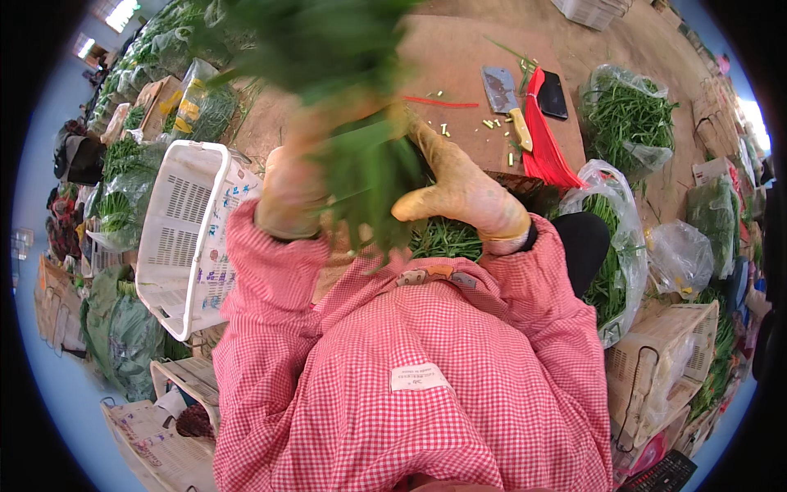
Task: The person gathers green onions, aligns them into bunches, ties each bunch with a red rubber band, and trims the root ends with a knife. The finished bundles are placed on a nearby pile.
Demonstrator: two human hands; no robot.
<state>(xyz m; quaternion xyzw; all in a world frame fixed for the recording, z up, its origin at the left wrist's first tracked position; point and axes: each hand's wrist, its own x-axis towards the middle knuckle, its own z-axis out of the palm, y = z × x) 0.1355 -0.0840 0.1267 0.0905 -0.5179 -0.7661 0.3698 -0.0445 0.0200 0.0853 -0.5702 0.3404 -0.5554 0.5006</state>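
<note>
A blurred bunch of long green leafy vegetables (313,49) is raised in front of me, its upper part reaching the top of the view. My left hand (295,184), gloved and also blurred, is closed around it from the left. More green leaves hang down between my two hands. My right hand (461,178), in a stained yellowish glove, has its thumb spread from its fingers beside the leaves, and nothing shows in its grasp. The leaves partly cover its fingertips. Below it, more loose greens (446,238) lie by my lap.
A brown board (455,141) holds a cleaver (507,98), red ties (544,135), a black phone (552,95) and cut stem pieces. To the left stands a white plastic crate (184,209). Bagged greens (627,117) and another bag of greens (605,246) sit at right.
</note>
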